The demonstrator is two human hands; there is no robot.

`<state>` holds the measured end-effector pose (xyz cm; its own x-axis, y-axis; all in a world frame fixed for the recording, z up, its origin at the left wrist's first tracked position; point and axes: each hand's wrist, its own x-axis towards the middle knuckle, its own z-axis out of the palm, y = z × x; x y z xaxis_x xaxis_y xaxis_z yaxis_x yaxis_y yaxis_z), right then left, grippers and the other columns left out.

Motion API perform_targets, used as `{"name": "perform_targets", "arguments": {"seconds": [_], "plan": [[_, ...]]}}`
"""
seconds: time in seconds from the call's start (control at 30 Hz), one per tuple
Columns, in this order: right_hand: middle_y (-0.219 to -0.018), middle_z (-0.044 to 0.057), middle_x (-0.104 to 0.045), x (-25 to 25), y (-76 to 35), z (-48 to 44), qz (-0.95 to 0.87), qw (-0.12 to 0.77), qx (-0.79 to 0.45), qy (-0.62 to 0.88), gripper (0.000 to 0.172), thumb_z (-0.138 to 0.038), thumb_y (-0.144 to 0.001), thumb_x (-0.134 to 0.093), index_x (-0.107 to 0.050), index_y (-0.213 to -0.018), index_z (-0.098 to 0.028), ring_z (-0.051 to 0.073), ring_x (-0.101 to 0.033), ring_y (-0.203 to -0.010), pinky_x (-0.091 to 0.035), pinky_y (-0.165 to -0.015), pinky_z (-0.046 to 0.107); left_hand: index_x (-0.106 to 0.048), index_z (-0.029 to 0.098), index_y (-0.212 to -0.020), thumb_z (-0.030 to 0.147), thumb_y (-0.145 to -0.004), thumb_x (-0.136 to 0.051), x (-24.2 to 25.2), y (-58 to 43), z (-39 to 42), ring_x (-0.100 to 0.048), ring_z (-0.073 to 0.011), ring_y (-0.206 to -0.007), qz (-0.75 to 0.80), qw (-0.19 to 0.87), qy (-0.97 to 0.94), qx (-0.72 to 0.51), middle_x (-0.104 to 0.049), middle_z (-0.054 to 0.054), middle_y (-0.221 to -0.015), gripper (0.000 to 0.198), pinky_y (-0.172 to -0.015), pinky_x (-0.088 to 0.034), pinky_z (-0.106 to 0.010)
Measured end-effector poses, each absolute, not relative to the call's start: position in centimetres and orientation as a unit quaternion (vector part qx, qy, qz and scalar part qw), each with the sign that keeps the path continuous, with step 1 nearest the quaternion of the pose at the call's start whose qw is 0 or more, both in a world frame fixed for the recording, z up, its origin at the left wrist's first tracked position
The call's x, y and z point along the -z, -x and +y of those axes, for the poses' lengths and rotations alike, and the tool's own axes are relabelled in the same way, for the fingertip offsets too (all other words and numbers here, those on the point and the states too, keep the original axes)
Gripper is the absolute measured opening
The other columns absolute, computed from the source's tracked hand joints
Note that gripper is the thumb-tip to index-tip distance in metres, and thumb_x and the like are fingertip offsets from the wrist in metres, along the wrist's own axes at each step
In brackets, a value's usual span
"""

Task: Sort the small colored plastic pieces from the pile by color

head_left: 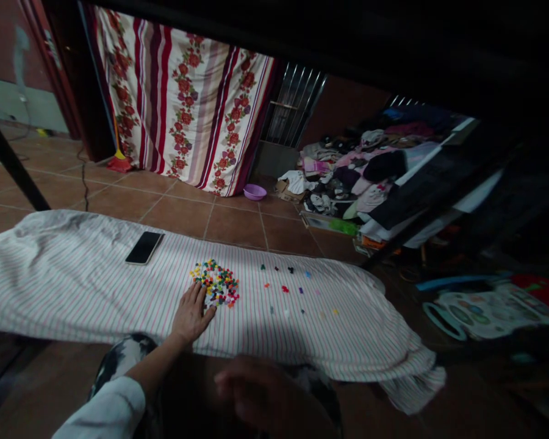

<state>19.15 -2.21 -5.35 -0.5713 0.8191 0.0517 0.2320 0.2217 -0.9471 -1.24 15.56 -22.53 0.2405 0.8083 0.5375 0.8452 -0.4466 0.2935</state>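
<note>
My left hand (192, 314) lies flat and open on a striped cloth (96, 292), its fingertips at the near left edge of a pile of tiny multicoloured bead-like pieces (219, 283). Small groups of similar pieces sit in loose rows to the right of the pile, among them a red group (285, 289), a black group (291, 270) and a yellow group (335, 311). My right hand (256, 390) is low in front of the cloth's near edge, dark and smeared by motion. Whether it holds anything does not show.
A phone (144, 247) rests on the cloth at left. Beyond, on the tiled floor (183, 213), are a purple basin (255, 192) and a red broom (119, 161) by a floral curtain (187, 103). Heaped clothes (348, 171) fill the back right. Dark bars (13, 155) slant nearby.
</note>
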Motion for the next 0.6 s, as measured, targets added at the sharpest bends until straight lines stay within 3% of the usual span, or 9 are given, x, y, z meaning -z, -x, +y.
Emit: {"name": "perform_targets", "arguments": {"seconds": [0.1, 0.17, 0.4, 0.6], "plan": [[-0.091, 0.007, -0.070, 8.6, -19.9, -0.5, -0.640, 0.285, -0.546, 0.459, 0.048, -0.063, -0.087, -0.051, -0.071, -0.099, -0.021, 0.020, -0.065, -0.084, -0.051, -0.076, 0.033, -0.049, 0.013, -0.133, 0.048, -0.089, -0.048, 22.9, 1.8, 15.7, -0.043, -0.0328, -0.135, -0.508, 0.025, 0.798, 0.324, -0.049, -0.020, -0.142, 0.057, -0.104, -0.044, -0.049], [-0.082, 0.007, -0.069, 11.3, -20.6, -0.8, -0.562, 0.320, -0.556, 0.522, 0.062, -0.075, -0.079, -0.049, -0.071, -0.096, -0.020, 0.021, -0.064, -0.074, -0.051, -0.068, 0.033, -0.050, 0.013, -0.133, 0.046, -0.090, -0.047, 22.8, 2.2, 15.8, -0.045, -0.0322, -0.133, -0.505, 0.019, 0.801, 0.322, -0.050, -0.019, -0.141, 0.054, -0.103, -0.045, -0.049], [-0.091, 0.010, -0.072, 14.6, -21.3, -1.2, -0.449, 0.372, -0.545, 0.602, 0.063, -0.076, -0.066, -0.065, -0.072, -0.092, -0.020, 0.026, -0.065, -0.086, -0.051, -0.079, 0.039, -0.053, 0.014, -0.129, 0.044, -0.093, -0.043, 21.9, 2.9, 16.4, -0.047, -0.0297, -0.132, -0.479, 0.029, 0.823, 0.305, -0.055, -0.017, -0.137, 0.047, -0.103, -0.046, -0.047], [-0.083, 0.008, -0.071, 14.5, -19.8, 3.8, -0.485, 0.357, -0.559, 0.570, 0.064, -0.078, -0.065, -0.063, -0.071, -0.088, -0.019, 0.024, -0.066, -0.079, -0.051, -0.073, 0.037, -0.054, 0.012, -0.128, 0.039, -0.094, -0.042, 21.4, 2.6, 15.9, -0.047, -0.0298, -0.130, -0.487, 0.049, 0.816, 0.308, -0.056, -0.017, -0.133, 0.045, -0.104, -0.046, -0.046]]}}
